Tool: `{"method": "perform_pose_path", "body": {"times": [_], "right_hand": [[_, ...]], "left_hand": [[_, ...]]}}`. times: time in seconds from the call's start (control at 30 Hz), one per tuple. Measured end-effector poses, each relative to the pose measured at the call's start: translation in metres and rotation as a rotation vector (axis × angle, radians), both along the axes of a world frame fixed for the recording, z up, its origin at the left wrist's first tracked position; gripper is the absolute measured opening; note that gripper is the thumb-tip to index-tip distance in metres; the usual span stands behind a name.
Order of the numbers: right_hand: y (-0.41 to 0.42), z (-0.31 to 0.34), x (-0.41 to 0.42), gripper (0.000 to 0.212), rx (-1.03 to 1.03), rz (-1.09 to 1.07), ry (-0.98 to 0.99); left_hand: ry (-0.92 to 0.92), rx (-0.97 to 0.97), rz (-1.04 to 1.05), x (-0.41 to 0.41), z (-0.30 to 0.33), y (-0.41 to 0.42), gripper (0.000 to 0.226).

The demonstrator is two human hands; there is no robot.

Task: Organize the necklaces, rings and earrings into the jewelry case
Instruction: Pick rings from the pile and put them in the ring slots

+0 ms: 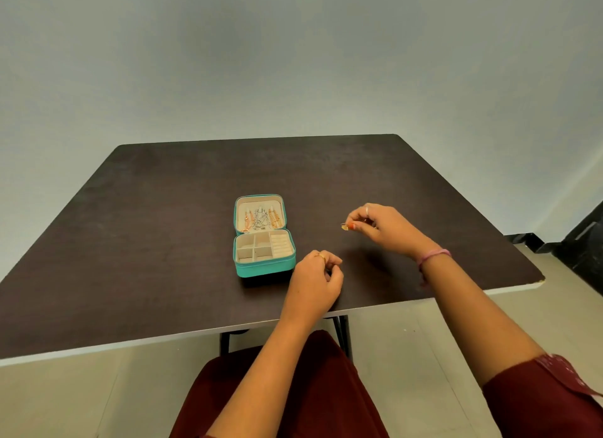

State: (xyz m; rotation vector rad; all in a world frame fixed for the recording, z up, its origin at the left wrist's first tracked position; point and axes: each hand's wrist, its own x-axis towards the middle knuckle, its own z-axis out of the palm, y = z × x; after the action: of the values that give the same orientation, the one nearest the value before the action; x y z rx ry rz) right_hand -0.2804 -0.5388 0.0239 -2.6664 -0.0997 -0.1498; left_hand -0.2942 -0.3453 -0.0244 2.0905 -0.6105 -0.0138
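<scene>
A teal jewelry case lies open in the middle of the dark table. Its raised lid holds several gold and silver necklaces. The cream lower tray has small square compartments and a ring-roll section, which look bare. My right hand hovers to the right of the case and pinches a small gold piece of jewelry at its fingertips. My left hand rests on the table just right of the case's front corner with fingers curled; whether it holds anything is hidden.
The table's front edge runs just behind my left wrist. Table legs stand under it by my knees. A dark object sits on the floor at far right. A plain wall rises behind the table.
</scene>
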Motion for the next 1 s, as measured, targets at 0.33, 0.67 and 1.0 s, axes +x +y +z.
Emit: {"method": "perform_pose_path", "body": {"times": [0.33,0.67,1.0], "right_hand": [[0.047,-0.008,0.073,0.019,-0.043,-0.027,0.125],[0.034,-0.001,0.073,0.021,-0.022,-0.030,0.065],[-0.054,0.023,0.032,0.016,-0.012,-0.226,0.012]], "left_hand": [[0.036,-0.103,0.028,0.004,0.000,0.001,0.014],[0.043,-0.106,0.011,0.004,0.000,0.001,0.014],[0.087,-0.117,0.017,0.004,0.000,0.001,0.014]]}}
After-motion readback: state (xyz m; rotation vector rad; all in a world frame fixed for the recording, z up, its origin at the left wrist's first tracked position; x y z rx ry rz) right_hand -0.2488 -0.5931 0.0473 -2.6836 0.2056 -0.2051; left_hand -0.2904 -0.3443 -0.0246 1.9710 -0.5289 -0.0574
